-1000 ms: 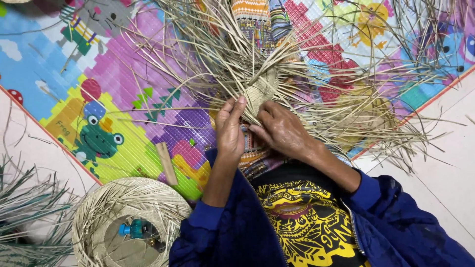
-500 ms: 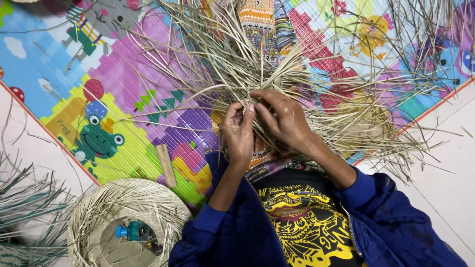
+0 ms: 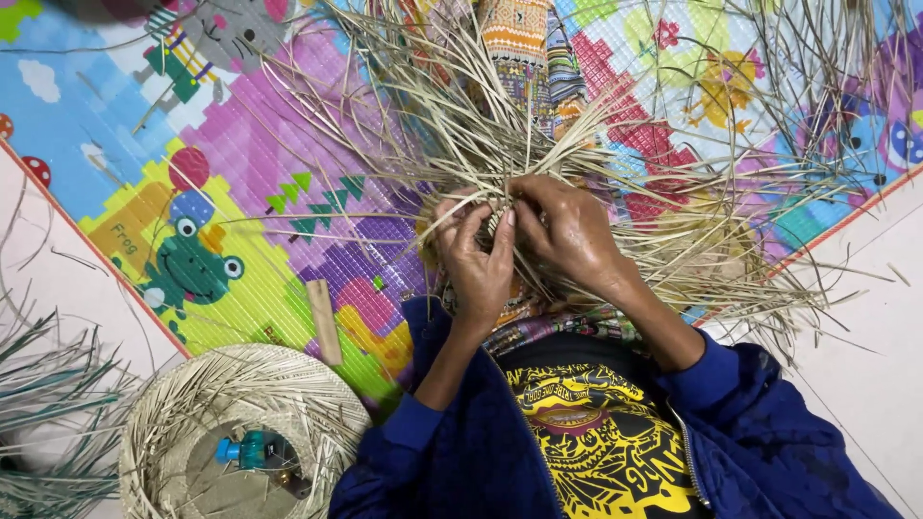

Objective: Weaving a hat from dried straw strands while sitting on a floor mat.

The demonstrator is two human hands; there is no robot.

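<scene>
weaving barely begun, i judge: left hand (image 3: 476, 255) and right hand (image 3: 567, 231) pinch straw strands (image 3: 452, 125) at a small woven centre, long ends fanning loose toward twelve o'clock; finished basket (image 3: 240, 423) sits at seven o'clock.

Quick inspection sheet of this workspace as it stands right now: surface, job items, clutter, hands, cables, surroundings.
Surface: colourful play mat with cartoon animals, on a pale floor.
Job's things: woven straw piece with loose strands fanning outward.
Clutter: wooden stick on the mat; woven basket holding a small teal bottle.
Hands: left hand and right hand both pinch strands at the weave's centre.
Cables: nothing seen.
Surroundings: green leaf strips at the left edge.
</scene>
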